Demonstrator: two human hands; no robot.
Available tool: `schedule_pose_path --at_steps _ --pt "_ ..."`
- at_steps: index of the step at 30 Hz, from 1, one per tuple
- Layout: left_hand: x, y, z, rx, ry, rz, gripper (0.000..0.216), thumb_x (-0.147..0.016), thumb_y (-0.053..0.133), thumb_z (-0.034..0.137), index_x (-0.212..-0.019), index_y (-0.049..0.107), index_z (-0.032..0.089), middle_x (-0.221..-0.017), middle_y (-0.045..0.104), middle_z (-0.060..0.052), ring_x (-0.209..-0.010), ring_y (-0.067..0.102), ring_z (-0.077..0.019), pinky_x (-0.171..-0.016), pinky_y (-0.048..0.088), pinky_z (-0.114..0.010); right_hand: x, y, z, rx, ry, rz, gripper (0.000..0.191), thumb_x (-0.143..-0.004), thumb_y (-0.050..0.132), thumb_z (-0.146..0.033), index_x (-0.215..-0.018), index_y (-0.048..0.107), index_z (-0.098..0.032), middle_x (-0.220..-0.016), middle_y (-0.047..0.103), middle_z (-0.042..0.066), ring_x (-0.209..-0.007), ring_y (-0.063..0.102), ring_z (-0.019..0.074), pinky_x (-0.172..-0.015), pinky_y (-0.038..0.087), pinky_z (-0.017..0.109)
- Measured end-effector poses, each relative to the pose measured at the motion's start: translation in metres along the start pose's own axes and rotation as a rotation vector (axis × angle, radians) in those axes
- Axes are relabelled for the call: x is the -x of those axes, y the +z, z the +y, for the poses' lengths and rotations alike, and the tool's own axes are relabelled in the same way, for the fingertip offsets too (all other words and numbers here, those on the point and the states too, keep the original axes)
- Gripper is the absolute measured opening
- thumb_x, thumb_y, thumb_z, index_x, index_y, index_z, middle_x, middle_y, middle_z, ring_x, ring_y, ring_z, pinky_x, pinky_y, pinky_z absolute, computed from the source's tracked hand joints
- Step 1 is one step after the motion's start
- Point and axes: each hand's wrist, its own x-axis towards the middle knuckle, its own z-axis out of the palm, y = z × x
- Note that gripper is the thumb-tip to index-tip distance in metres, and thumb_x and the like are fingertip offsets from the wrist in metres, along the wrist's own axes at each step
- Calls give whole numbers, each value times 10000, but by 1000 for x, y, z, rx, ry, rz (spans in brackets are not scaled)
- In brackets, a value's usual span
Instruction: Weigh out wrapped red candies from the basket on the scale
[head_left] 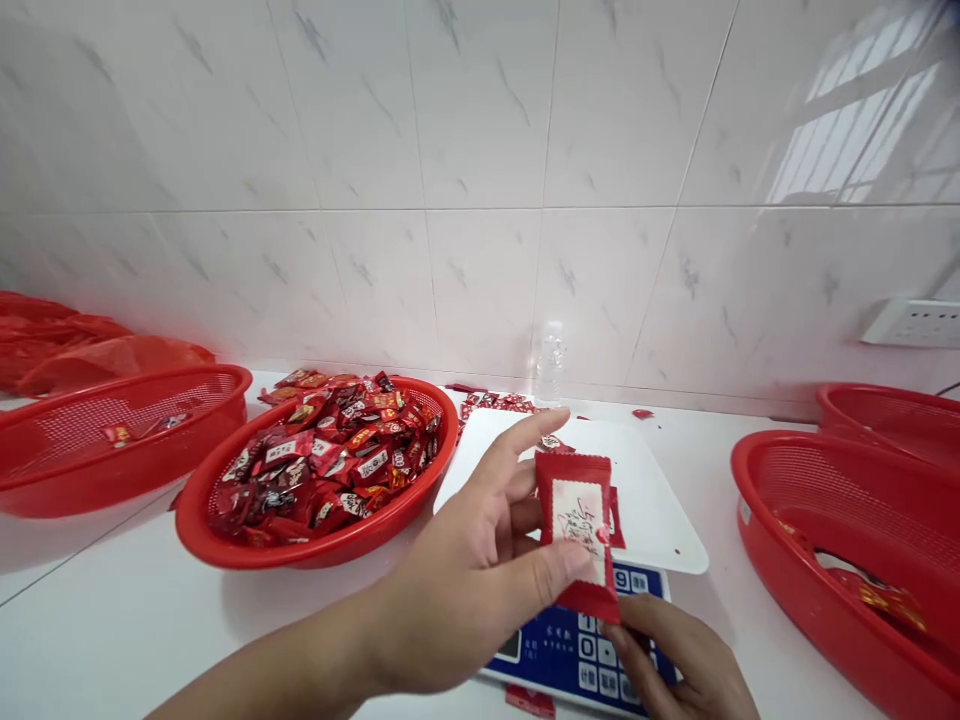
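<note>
- White marble-patterned wall tiles (480, 150) back a white counter (112, 620); a wall socket (911, 322) sits at right, and a clear plastic bottle (550, 362) stands against the wall.
- Left hand (469, 585): thumb and fingers closed on a red packet (579, 530) with a white printed panel, held upright above the scale.
- Right hand (686, 665): fingertips pinch the packet's lower edge from below; the grip is narrow, and only part of the hand is in view.
- Electronic scale (581, 655), with a white weighing pan (645, 500) and a blue keypad, lies directly beneath both hands; a few small red sweets rest at the pan's far edge.
- Red basket (225, 470), left of the scale, is heaped with wrapped sweets (330, 455); a second red basket (45, 480) further left holds only a few.
- Right-side red baskets (795, 570) hold a few wrapped pieces.
- Risk, as judged: both holds are at the packet's edges, so a loosened pinch could drop it onto the keypad and press keys; if the packet is open, tilting it could spill its contents across the counter.
</note>
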Motion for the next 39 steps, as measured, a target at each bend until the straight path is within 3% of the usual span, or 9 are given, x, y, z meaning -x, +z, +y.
schedule_pose_path --at_steps 5,9,13,18,24,29,34,37,39 --pt "8 3 -5 10 114 5 536 -855 591 109 -1300 455 375 -1059 634 -31 -930 633 -174 -837 542 -327 -14 -23 -17 -68 -37 -176 218 -860 602 -346 -1067 620 -279 -897 720 37 -746 701 171 -670 583 241" --pt "6 5 -9 8 206 25 347 -845 614 128 -1112 615 350 -929 654 -1 -842 636 -145 -767 549 -256 -38 -33 -51 -345 28 -134 406 -824 587 -544 -1135 594 -282 -982 687 69 -764 683 196 -671 586 292" --pt "2 4 -10 100 251 21 350 -868 609 194 -1168 602 372 -963 671 8 -863 628 -128 -767 542 -220 -72 -28 -88 -624 170 -103 258 -880 534 -483 -886 626 -241 -752 663 31 -629 619 150 -565 546 252" --pt "0 -12 -6 141 338 8 315 -926 524 240 -1209 593 359 -1069 657 -2 -969 594 -125 -858 500 -209 -104 -24 -108 -854 345 -85 299 -824 599 -473 -659 543 -230 -591 594 -6 -531 535 124 -528 489 238" --pt "-3 -31 -5 256 302 -37 485 -847 643 262 -1296 498 372 -1139 616 -35 -963 605 -180 -825 521 -289 -111 -18 -109 -1014 451 -60 310 -752 667 -475 -607 554 -226 -528 567 -23 -494 504 96 -487 450 178" --pt "-8 -30 -9 321 172 -115 538 -799 702 260 -1293 502 329 -1153 626 -62 -999 619 -220 -881 507 -352 -112 -9 -93 -1161 453 -253 325 -837 587 -442 -648 564 -179 -554 547 -16 -447 497 62 -422 390 150" --pt "-9 -26 -12 357 177 -68 411 -795 706 170 -1159 554 284 -1032 657 -24 -928 629 -145 -844 497 -248 -116 -7 -77 -1331 401 -397 287 -899 523 -390 -716 558 -172 -504 481 -50 -375 397 27 -367 329 108" --pt "-9 -25 -12 353 194 -35 306 -801 699 154 -1055 559 252 -930 660 -1 -840 624 -98 -758 492 -175 -118 -11 -78 -1238 398 -329 261 -911 525 -402 -754 543 -194 -556 535 -40 -444 439 32 -435 368 99" --pt "-9 -24 -11 315 210 21 296 -797 702 144 -1033 553 244 -916 656 8 -826 610 -83 -744 482 -153 -117 -16 -80 -1132 350 -216 223 -872 574 -466 -901 572 -244 -698 601 -22 -569 523 62 -561 455 141"
